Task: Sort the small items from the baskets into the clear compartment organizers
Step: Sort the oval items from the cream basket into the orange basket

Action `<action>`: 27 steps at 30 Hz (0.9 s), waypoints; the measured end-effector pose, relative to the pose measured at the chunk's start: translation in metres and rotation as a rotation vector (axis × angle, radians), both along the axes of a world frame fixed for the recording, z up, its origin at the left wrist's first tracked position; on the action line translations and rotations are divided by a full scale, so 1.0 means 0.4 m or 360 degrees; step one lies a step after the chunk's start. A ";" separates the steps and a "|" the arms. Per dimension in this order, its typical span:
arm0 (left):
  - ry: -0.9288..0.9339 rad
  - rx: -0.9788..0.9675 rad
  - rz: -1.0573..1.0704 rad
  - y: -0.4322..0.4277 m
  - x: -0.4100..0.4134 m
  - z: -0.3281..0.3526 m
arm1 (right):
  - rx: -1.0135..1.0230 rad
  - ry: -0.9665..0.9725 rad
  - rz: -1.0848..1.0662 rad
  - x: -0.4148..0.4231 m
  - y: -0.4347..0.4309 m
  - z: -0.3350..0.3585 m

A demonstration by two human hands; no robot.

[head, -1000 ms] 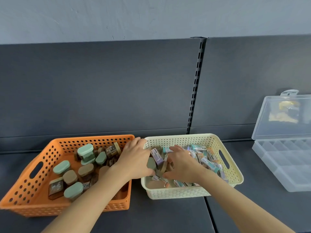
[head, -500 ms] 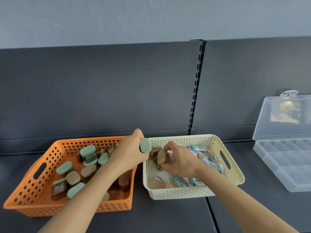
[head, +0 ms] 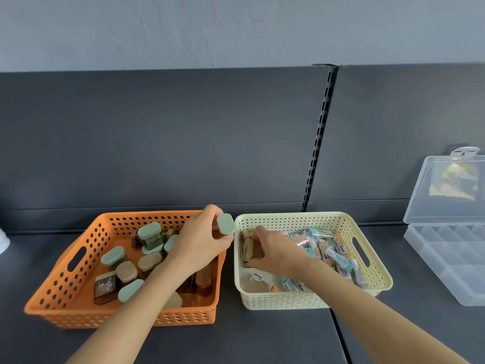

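An orange basket (head: 63,279) on the left holds several small jars with green or tan oval lids. Beside it a cream basket (head: 378,274) holds several small wrapped packets and a few tan-lidded jars at its left end. My left hand (head: 199,245) hovers over the gap between the baskets, pinching a green-lidded jar (head: 226,224). My right hand (head: 275,252) is low inside the cream basket, closed on a tan-lidded jar (head: 248,248). A clear compartment organizer (head: 451,248) lies open at the right.
The organizer's raised lid (head: 446,190) leans against the dark back panel. A slotted vertical rail (head: 319,137) splits the panel behind the baskets. Dark shelf surface (head: 262,337) runs in front. A white object (head: 3,241) peeks in at the far left edge.
My left hand has lifted a green-lidded jar out of the cream basket and carried it left toward the orange basket. My right hand has closed on a tan-lidded jar inside the cream basket.
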State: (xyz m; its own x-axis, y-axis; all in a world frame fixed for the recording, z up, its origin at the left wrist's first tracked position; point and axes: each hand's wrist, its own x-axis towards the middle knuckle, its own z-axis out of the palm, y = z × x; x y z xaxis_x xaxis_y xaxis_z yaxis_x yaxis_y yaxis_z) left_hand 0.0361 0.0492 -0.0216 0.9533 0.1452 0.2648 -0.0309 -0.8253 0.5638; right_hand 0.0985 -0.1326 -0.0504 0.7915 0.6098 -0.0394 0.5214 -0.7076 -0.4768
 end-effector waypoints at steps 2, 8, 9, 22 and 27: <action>-0.0011 -0.0004 0.0005 0.004 -0.003 -0.002 | -0.0096 -0.0080 0.0050 -0.002 0.016 -0.010; -0.0054 -0.0018 0.0015 0.022 -0.020 -0.004 | -0.0357 -0.0231 0.0071 0.009 0.019 -0.041; -0.0055 -0.0016 0.0022 0.025 -0.024 -0.005 | -0.0320 -0.0204 0.0053 0.011 0.017 -0.040; -0.0035 -0.0069 0.0124 0.119 -0.090 0.013 | 0.0436 -0.0178 -0.0114 -0.037 0.051 0.104; 0.0007 -0.0038 0.0185 0.195 -0.136 0.016 | 0.0451 -0.0154 0.0073 -0.069 0.146 0.090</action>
